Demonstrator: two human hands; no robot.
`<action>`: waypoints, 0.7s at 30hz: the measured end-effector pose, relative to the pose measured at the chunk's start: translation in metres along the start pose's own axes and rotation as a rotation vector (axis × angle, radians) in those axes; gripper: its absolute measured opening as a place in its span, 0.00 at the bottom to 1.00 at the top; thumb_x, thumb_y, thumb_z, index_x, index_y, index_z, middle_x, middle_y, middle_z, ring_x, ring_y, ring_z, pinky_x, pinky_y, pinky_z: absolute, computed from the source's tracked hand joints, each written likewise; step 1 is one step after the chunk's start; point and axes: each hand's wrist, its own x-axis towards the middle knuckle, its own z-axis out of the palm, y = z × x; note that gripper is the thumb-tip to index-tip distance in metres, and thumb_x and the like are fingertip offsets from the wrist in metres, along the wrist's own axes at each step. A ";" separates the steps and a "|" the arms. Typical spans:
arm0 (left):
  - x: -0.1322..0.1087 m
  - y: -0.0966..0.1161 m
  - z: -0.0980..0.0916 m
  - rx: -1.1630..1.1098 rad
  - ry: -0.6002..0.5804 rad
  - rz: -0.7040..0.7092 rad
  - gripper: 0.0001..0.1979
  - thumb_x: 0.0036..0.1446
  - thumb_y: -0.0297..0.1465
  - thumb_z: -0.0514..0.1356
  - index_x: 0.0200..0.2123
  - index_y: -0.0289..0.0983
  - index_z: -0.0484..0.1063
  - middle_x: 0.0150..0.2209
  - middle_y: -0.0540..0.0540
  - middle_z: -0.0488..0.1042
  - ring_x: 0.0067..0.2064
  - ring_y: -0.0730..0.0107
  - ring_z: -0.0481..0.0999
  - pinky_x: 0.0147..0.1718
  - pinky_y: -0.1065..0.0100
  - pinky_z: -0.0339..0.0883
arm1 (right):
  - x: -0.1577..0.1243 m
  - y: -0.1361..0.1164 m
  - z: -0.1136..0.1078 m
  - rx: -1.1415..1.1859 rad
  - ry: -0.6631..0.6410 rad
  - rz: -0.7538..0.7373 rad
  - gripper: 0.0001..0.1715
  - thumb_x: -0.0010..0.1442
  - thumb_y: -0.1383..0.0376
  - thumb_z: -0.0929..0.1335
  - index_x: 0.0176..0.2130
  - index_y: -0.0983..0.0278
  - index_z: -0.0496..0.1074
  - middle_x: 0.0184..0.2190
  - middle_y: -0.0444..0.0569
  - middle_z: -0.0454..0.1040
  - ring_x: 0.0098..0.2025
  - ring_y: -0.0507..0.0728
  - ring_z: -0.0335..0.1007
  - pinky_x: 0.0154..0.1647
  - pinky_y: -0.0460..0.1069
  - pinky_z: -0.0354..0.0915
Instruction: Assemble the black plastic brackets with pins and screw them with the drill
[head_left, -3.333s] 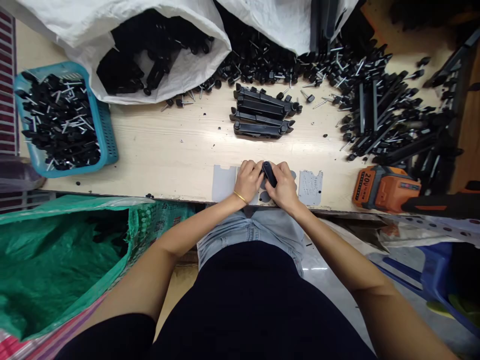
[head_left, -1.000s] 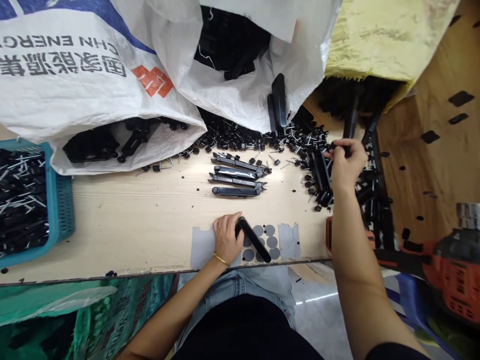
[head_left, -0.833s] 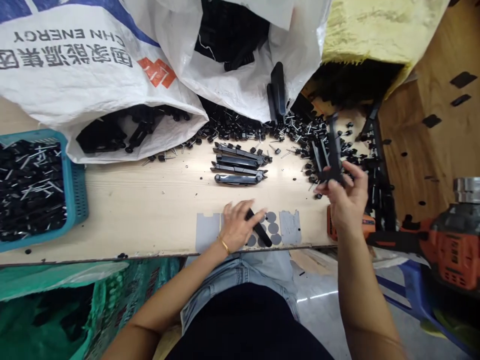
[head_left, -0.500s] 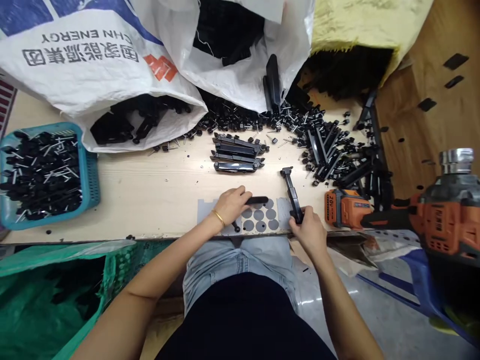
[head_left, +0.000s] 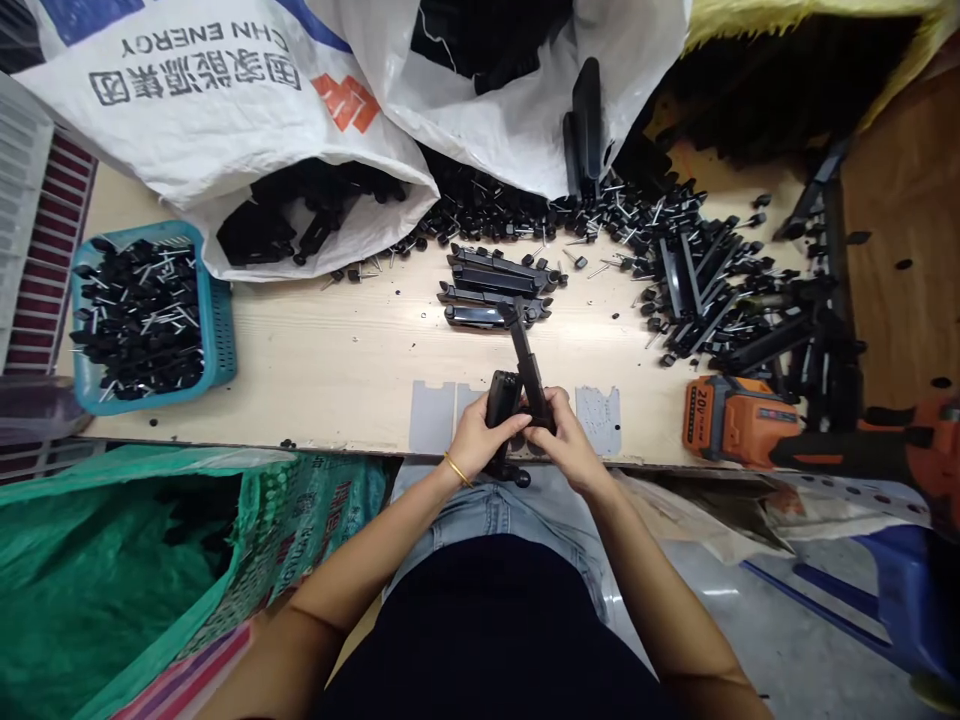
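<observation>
At the table's front edge my left hand (head_left: 474, 440) is closed on a black plastic part (head_left: 502, 398) that stands tilted up. Close beside it, my right hand (head_left: 564, 437) grips a long black bar (head_left: 526, 360), whose far end reaches over the table. The two parts meet between my hands, and their lower ends are partly hidden by my fingers. Beyond them lies a row of similar black bars (head_left: 495, 285). Grey flat pads (head_left: 433, 418) rest on the table to either side of my hands.
A blue basket (head_left: 219, 335) of black knobs with metal pins stands at the left. White sacks (head_left: 330, 215) lie at the back. Loose knobs and bars (head_left: 690, 280) are heaped at the right, behind an orange power tool (head_left: 750, 425). A green sack (head_left: 112, 560) hangs at lower left.
My hands have come together, bringing the two black parts side by side. The part in my left hand has turned upright. The whole view has shifted, with the table's contents displaced to the right.
</observation>
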 end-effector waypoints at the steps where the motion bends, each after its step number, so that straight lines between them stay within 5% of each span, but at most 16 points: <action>1: 0.000 -0.002 -0.002 0.030 -0.024 0.013 0.23 0.44 0.46 0.67 0.37 0.35 0.70 0.22 0.55 0.67 0.21 0.76 0.65 0.21 0.73 0.63 | 0.001 0.000 -0.005 0.034 -0.066 0.004 0.12 0.55 0.62 0.64 0.40 0.60 0.59 0.35 0.43 0.68 0.36 0.52 0.66 0.36 0.47 0.64; 4: -0.001 -0.008 -0.006 0.115 -0.104 0.084 0.19 0.44 0.43 0.68 0.34 0.35 0.71 0.24 0.53 0.69 0.26 0.74 0.68 0.25 0.72 0.64 | 0.005 -0.001 -0.023 0.079 -0.272 0.049 0.14 0.53 0.58 0.69 0.37 0.62 0.65 0.34 0.44 0.68 0.36 0.53 0.65 0.36 0.48 0.64; 6: -0.005 -0.013 -0.005 0.128 -0.124 0.097 0.18 0.47 0.42 0.66 0.35 0.35 0.71 0.24 0.53 0.69 0.26 0.73 0.69 0.27 0.72 0.65 | 0.008 -0.001 -0.027 0.004 -0.297 0.106 0.16 0.51 0.54 0.71 0.32 0.63 0.68 0.30 0.44 0.68 0.33 0.54 0.64 0.33 0.48 0.63; 9: -0.009 -0.016 -0.002 0.135 -0.082 0.066 0.18 0.51 0.40 0.64 0.42 0.35 0.71 0.25 0.52 0.70 0.26 0.73 0.69 0.27 0.72 0.65 | 0.011 -0.002 -0.018 0.155 -0.123 0.229 0.20 0.51 0.50 0.70 0.27 0.63 0.68 0.24 0.44 0.67 0.28 0.53 0.64 0.30 0.48 0.63; 13: -0.011 -0.013 -0.001 0.256 -0.030 0.071 0.15 0.50 0.35 0.64 0.41 0.34 0.73 0.29 0.51 0.74 0.31 0.71 0.71 0.30 0.72 0.66 | 0.015 -0.013 0.004 0.531 0.114 0.254 0.21 0.52 0.48 0.68 0.27 0.62 0.69 0.30 0.47 0.74 0.36 0.55 0.71 0.37 0.50 0.68; 17: -0.016 -0.007 -0.002 0.399 -0.009 0.020 0.12 0.49 0.33 0.65 0.38 0.35 0.74 0.25 0.53 0.72 0.28 0.72 0.70 0.28 0.73 0.64 | 0.020 -0.027 0.016 0.642 0.171 0.293 0.29 0.50 0.45 0.69 0.19 0.62 0.57 0.30 0.50 0.76 0.38 0.59 0.74 0.33 0.50 0.70; 21: -0.022 -0.003 -0.005 0.500 -0.001 0.083 0.14 0.49 0.31 0.66 0.41 0.36 0.74 0.28 0.52 0.74 0.30 0.70 0.73 0.31 0.71 0.66 | 0.021 -0.030 0.019 0.661 0.165 0.307 0.30 0.48 0.44 0.71 0.18 0.62 0.56 0.27 0.50 0.76 0.38 0.60 0.76 0.30 0.50 0.72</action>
